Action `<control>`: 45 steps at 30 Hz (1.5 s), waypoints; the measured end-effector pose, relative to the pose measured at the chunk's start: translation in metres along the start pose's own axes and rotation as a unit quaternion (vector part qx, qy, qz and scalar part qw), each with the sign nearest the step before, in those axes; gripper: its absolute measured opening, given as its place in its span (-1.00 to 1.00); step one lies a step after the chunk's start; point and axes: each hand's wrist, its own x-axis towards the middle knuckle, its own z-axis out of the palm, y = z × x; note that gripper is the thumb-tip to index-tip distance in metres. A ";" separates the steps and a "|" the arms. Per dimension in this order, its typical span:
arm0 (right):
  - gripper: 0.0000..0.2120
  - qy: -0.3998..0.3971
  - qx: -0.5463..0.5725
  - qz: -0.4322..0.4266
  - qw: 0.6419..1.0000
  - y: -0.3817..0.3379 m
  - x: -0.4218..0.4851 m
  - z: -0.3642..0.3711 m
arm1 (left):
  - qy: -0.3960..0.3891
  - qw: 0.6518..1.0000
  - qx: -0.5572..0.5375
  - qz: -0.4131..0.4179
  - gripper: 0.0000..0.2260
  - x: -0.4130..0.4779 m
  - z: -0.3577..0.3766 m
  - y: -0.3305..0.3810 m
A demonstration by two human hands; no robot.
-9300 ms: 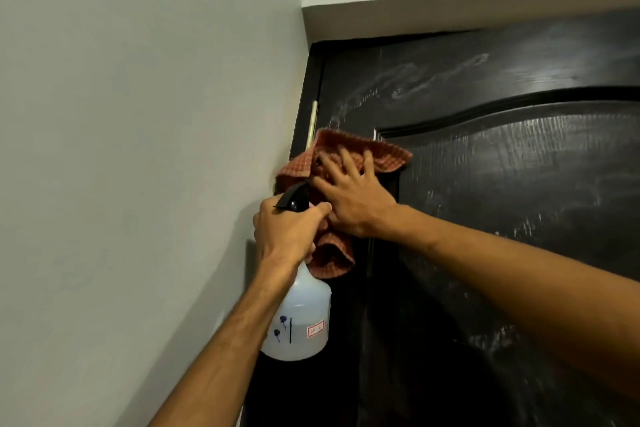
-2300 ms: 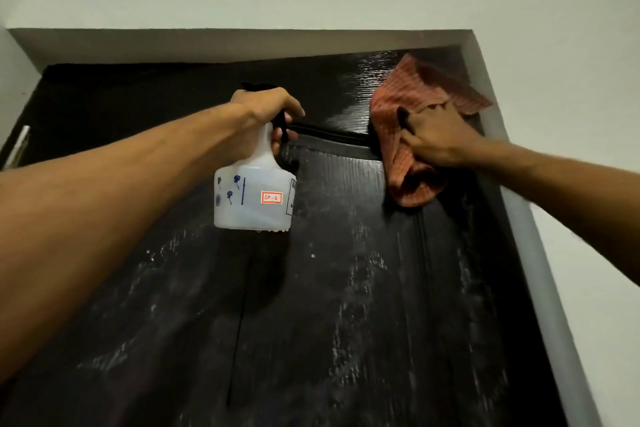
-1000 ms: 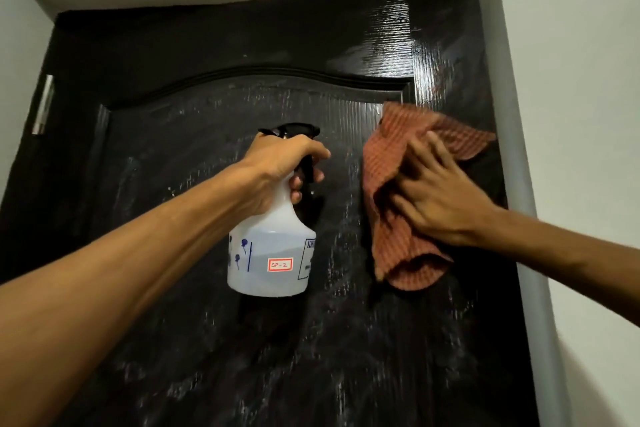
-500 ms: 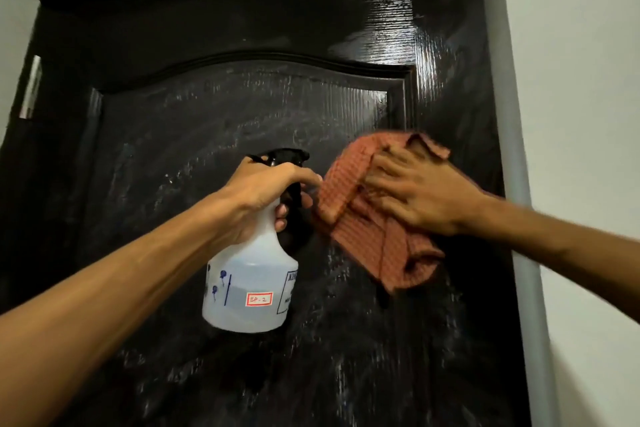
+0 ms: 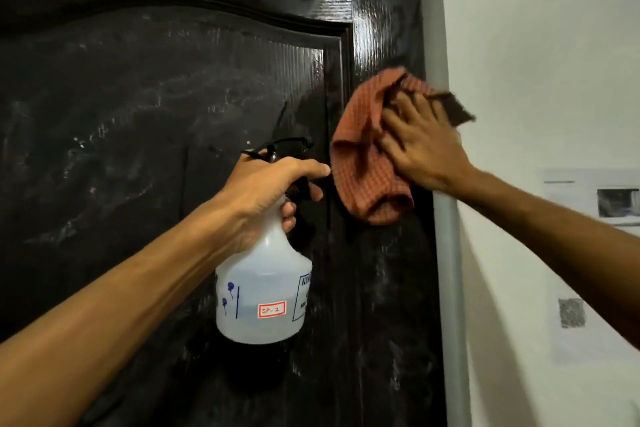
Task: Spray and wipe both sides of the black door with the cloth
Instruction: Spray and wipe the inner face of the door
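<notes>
The black door [image 5: 138,107] fills the left and middle of the head view, its arched panel streaked with wet smears. My left hand [image 5: 266,184] grips the neck of a translucent white spray bottle [image 5: 263,291] with a black trigger head, held upright in front of the door. My right hand [image 5: 422,146] presses an orange-red checked cloth [image 5: 363,166] flat against the door's right stile, next to the grey frame. One corner of the cloth reaches over the frame edge.
A grey door frame [image 5: 446,253] runs down the door's right side, with a white wall [image 5: 536,45] beyond it. Papers [image 5: 595,198] and a QR code [image 5: 571,312] are stuck on that wall.
My right hand has swept the cloth rightward from the inner panel onto the right stile near the frame. The view has shifted right and lower; the bottle stays in my left hand.
</notes>
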 end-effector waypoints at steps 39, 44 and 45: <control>-0.54 -0.027 0.048 0.054 0.997 -0.058 -0.137 0.023 | 0.017 0.996 0.084 -0.011 -0.80 -0.097 0.015 -0.151; -0.58 -0.056 0.092 -0.020 0.994 -0.102 -0.265 0.044 | 0.025 0.997 0.071 -0.021 -0.80 -0.111 0.024 -0.167; -0.58 -0.096 0.104 -0.042 0.989 -0.114 -0.297 0.045 | 0.024 0.997 0.072 -0.026 -0.81 -0.116 0.023 -0.171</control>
